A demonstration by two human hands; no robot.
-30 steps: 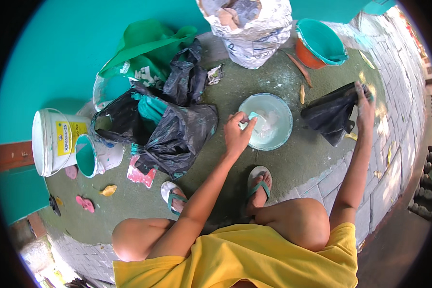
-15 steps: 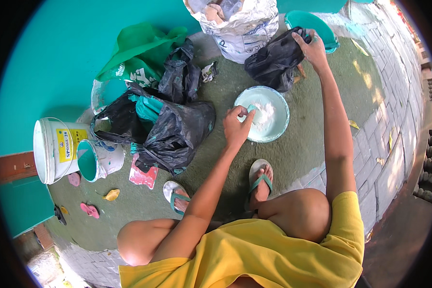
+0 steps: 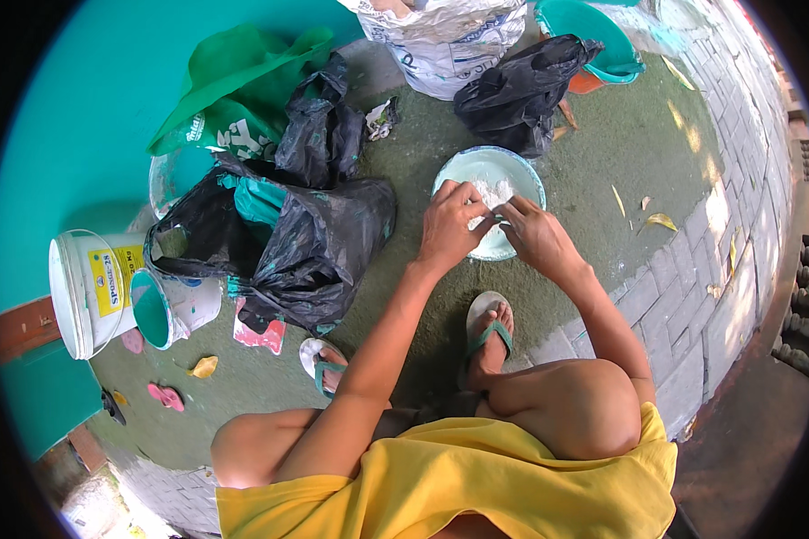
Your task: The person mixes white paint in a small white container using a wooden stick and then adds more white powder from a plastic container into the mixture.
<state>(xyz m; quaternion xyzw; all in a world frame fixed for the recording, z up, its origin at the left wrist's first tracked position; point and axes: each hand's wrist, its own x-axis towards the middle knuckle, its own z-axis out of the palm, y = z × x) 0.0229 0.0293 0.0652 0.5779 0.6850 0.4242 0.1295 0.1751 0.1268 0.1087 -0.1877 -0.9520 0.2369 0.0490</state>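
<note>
A shallow pale bowl (image 3: 537, 184) with a heap of white powder (image 3: 493, 189) in it stands on the ground in front of my feet. Both hands meet over its near part, fingertips almost touching. My left hand (image 3: 452, 226) has its fingers curled and pinched; what they hold, if anything, is hidden. My right hand (image 3: 541, 237) is bent the same way beside it, fingers drawn together, its contents also out of sight. Just beyond the bowl a crumpled black plastic bag (image 3: 512, 101) rests on the ground, untouched.
At the left lie a large black bag (image 3: 333, 247), a green bag (image 3: 243, 85), a white bucket (image 3: 79, 296) and a smaller teal-lined pail (image 3: 184, 310). A white sack (image 3: 449, 49) and a teal basin (image 3: 593, 36) stand at the back. Grey paving (image 3: 692, 278) borders the right.
My right hand has let go of the small black bag and come down to the bowl beside my left hand. The light teal piece visible in my left fingers earlier no longer shows.
</note>
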